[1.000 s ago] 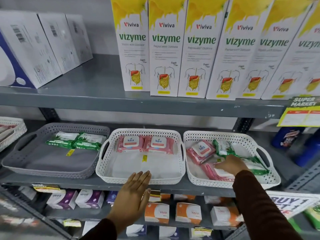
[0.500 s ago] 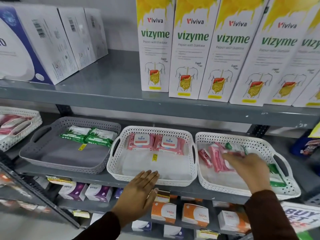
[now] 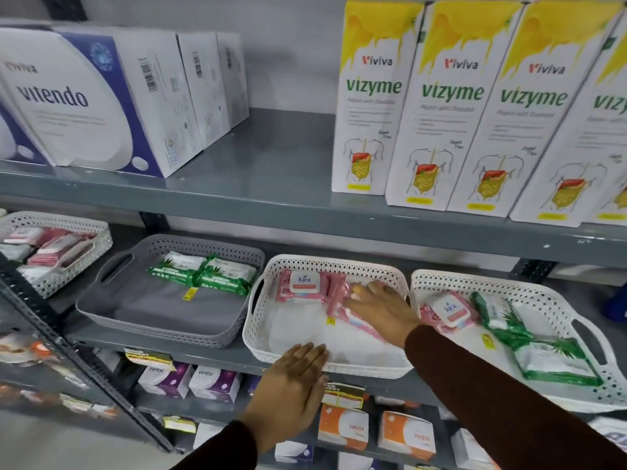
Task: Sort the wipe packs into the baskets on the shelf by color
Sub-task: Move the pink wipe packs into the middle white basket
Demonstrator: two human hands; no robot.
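Three baskets stand in a row on the middle shelf. The grey basket (image 3: 163, 330) on the left holds two green wipe packs (image 3: 203, 273) at its back. In the middle white basket (image 3: 366, 368), a pink "kara" pack (image 3: 302, 286) lies at the back. My right hand (image 3: 383, 307) rests there on another pink wipe pack (image 3: 339, 293) beside it, fingers over the pack. The right white basket (image 3: 492, 283) contains a pink pack (image 3: 451, 310) and green packs (image 3: 553, 364). My left hand (image 3: 291, 378) lies flat against the middle basket's front rim, holding nothing.
A further white basket (image 3: 68, 266) with pink packs sits at the far left. Tall Vizyme boxes (image 3: 451, 106) and Vitendo boxes (image 3: 84, 103) stand on the shelf above. Small boxes (image 3: 342, 432) fill the shelf below. A dark slanted upright (image 3: 84, 361) crosses the lower left.
My right hand has carried a pink pack from the right basket leftward into the middle basket. The left hand stays at the middle basket's front rim. The view has shifted left.
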